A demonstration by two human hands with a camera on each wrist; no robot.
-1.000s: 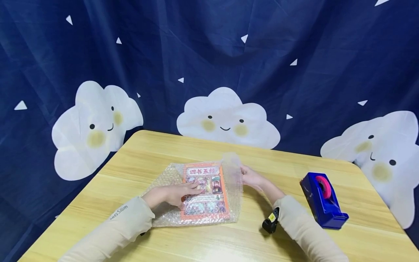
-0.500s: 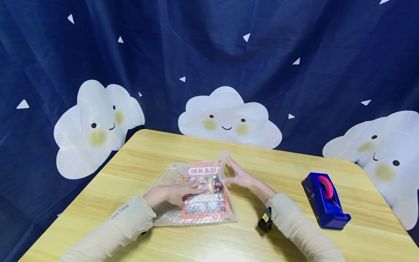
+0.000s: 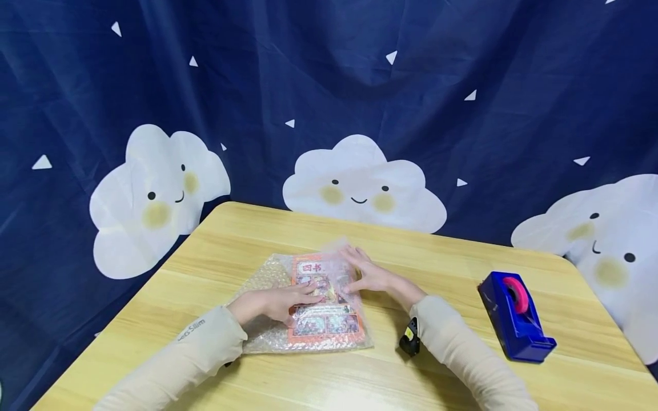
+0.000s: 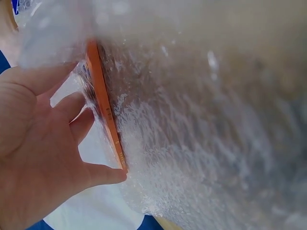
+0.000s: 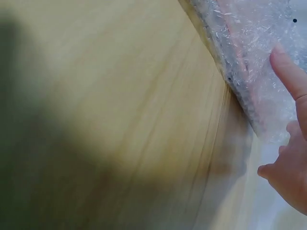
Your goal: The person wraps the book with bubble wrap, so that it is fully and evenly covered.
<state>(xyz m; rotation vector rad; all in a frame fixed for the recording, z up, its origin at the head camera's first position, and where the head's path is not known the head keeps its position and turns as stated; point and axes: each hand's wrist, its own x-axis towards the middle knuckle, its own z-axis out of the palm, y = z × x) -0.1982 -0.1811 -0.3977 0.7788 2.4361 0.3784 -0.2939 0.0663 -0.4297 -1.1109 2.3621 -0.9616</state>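
Farther over the book (image 3: 329,310) now — bubble-wrap flap (image 3: 335,269) against right fingers (image 3: 357,260).

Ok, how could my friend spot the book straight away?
Find the wooden table by the dark blue curtain. On it lies clear bubble wrap. The book shows through that: an orange-bordered rectangle with pictures, unlike the blue tape dispenser.

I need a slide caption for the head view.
Left hand and right hand on bubble wrap over book, tape dispenser nearby.

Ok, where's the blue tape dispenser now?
In the head view, the blue tape dispenser sits at right on the table, beyond the right sleeve from the orange-bordered book.
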